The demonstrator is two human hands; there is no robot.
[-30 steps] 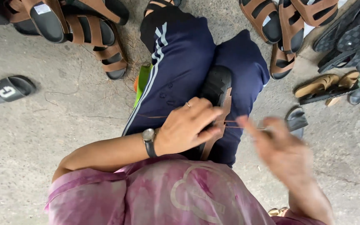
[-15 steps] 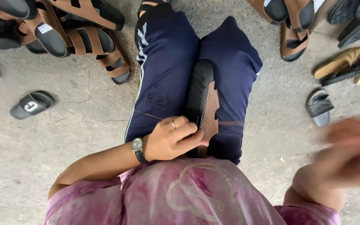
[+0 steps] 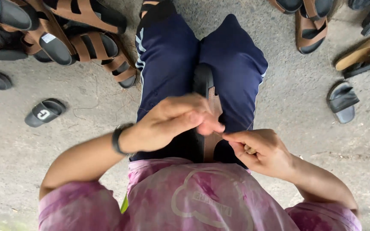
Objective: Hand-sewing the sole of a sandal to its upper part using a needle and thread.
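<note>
Between the knees of the seated person, a black-soled sandal [image 3: 205, 92] with a brown strap is lying lengthwise, wedged upright on its edge against the dark blue trousers [image 3: 168, 64]. Just above its near end the left hand [image 3: 174, 122] is hovering, its fingers [image 3: 208, 126] curled and pressed together at the tips. Right beside it, the right hand [image 3: 260, 152] is meeting it, thumb and forefinger pinching together; whatever they are pinching is too fine to make out, and a small tan object is sitting tucked in that palm. A dark watch [image 3: 117, 139] is circling the left wrist, and a pink tie-dye shirt [image 3: 193, 196] is filling the lower part of the view.

On the concrete floor [image 3: 296, 115] around the person, footwear is lying loose rather than boxed. A heap of brown-strapped sandals [image 3: 78, 38] is piling up at upper left, with a single black slide [image 3: 45, 112] lying near it. Another small black slide [image 3: 342, 102] is resting to the right, well apart from the hands, below a tan sandal [image 3: 362, 51] and a brown-strapped pair [image 3: 309, 21].
</note>
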